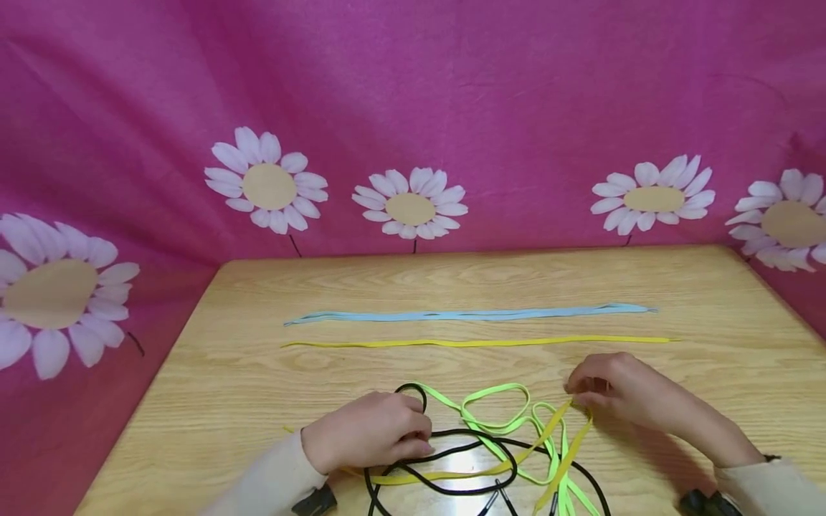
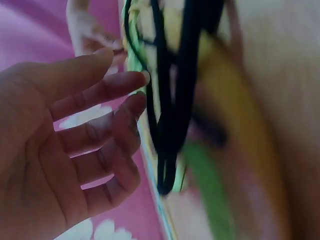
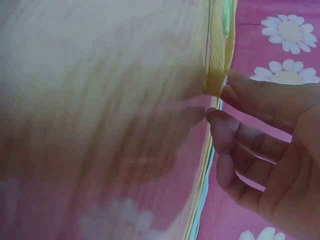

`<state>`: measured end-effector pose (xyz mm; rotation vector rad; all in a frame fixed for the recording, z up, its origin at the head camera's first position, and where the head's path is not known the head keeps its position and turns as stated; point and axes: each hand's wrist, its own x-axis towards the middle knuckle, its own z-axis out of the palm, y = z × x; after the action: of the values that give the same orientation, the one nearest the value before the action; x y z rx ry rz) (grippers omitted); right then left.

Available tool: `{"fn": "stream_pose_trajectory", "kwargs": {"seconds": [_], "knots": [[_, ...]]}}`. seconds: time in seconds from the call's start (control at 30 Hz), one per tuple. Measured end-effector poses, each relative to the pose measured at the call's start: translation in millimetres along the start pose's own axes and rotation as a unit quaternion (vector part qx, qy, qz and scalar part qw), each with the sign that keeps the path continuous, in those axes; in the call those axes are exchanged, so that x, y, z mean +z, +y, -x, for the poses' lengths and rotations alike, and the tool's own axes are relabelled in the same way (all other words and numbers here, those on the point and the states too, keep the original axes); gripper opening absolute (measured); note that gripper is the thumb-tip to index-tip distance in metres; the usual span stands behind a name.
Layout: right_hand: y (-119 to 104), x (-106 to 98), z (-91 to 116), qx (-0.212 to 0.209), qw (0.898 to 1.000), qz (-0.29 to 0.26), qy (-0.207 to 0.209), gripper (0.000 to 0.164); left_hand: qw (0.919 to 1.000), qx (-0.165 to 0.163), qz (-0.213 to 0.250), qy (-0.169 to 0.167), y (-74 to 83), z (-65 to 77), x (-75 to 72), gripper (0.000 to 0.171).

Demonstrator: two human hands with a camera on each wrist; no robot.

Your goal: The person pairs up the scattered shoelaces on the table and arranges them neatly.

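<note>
A loose tangle holds a black round shoelace (image 1: 464,491), a neon green flat shoelace (image 1: 497,428) and a yellow flat shoelace (image 1: 452,474). My right hand (image 1: 619,390) pinches a bend of this yellow lace at the tangle's right side, between thumb and fingertip; the lace (image 3: 216,75) rises to the thumb in the right wrist view. At the tangle's left side is my left hand (image 1: 374,433), its fingertips right at the black lace (image 2: 172,125). In the left wrist view its thumb and forefinger stand apart, the fingers loosely bent.
Farther back on the wooden table (image 1: 226,373), a light blue shoelace (image 1: 464,315) and another yellow shoelace (image 1: 477,343) lie stretched out side by side, left to right. A pink cloth (image 1: 516,93) with white daisies hangs behind the table and along its sides.
</note>
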<state>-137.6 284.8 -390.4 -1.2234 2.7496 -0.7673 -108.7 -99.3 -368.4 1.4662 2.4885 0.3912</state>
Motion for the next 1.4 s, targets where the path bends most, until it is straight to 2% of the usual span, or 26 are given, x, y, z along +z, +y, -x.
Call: {"fn": "stream_pose_trajectory", "kwargs": {"seconds": [0.13, 0.3, 0.47, 0.6, 0.77, 0.93, 1.13, 1.17, 1.27, 1.4], "knots": [[-0.8, 5.3, -1.3, -0.023, 1.0, -0.014, -0.01, 0.022, 0.9994, 0.016, -0.029, -0.008, 9.3, -6.4, 10.3, 0.02], [-1.7, 9.9, -2.0, -0.044, 0.999, -0.02, -0.003, 0.029, 0.9992, 0.012, -0.022, -0.031, 16.6, -12.6, 15.4, 0.026], [-4.3, 8.0, 0.3, -0.026, 0.999, -0.02, -0.007, 0.029, 0.9991, 0.008, -0.002, -0.042, 17.5, -13.6, 16.1, 0.026], [-7.9, -2.0, 4.6, -0.009, 1.0, -0.027, -0.004, 0.029, 0.9995, -0.004, -0.013, -0.028, 14.1, -8.0, 16.0, 0.027], [-16.4, -20.2, 10.6, -0.016, 0.999, 0.002, 0.042, 0.037, 0.9995, -0.027, -0.003, -0.015, 9.2, 0.3, 11.4, 0.027], [-29.1, -31.2, 12.8, -0.012, 0.994, 0.046, 0.098, 0.045, 0.9992, -0.037, 0.013, -0.008, 7.3, 0.2, 5.4, 0.025], [-38.5, -36.2, 10.4, -0.029, 0.988, 0.069, 0.134, 0.051, 0.9982, -0.036, 0.042, 0.025, 3.1, -6.5, 6.0, 0.004], [-39.0, -37.0, 10.3, -0.03, 0.988, 0.068, 0.136, 0.05, 0.9978, -0.04, 0.047, 0.026, 1.9, -7.1, 6.6, 0.005], [-38.5, -39.9, 11.1, -0.026, 0.987, 0.073, 0.141, 0.049, 0.9968, -0.057, 0.056, 0.006, -1.2, -7.6, 7.7, 0.015], [-35.8, -42.2, 13.9, -0.017, 0.987, 0.076, 0.144, 0.048, 0.9956, -0.064, 0.065, -0.022, -3.0, -7.9, 7.3, 0.011]]}}
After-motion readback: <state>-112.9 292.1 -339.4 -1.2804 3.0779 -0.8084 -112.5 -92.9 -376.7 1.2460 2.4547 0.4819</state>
